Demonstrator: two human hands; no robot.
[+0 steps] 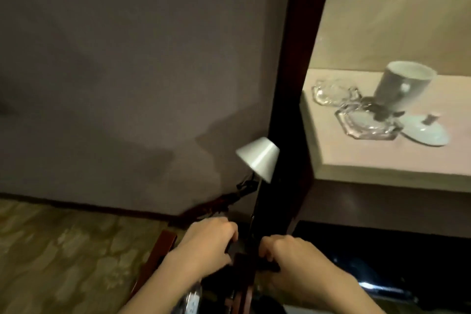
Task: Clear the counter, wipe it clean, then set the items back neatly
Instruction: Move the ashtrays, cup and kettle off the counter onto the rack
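Both hands are low down near the floor, left hand (209,242) and right hand (288,257), fingers curled around something dark and blurry, can't tell what. Up right, the pale smooth tabletop (356,160) holds a glazed cup (405,84), its round lid (425,132) and two faceted glass ashtrays (367,125). A small white cone lamp (258,158) stands against the grey wall.

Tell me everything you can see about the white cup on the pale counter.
The white cup looks like glazed ceramic, with a wide open mouth narrowing toward the base. It stands uncovered on the pale counter, appearing tilted in this wide-angle view. Its domed lid, with a small knob, lies beside it. Two clear glass ashtrays sit close by its base; whether they touch is unclear. No hand touches it.
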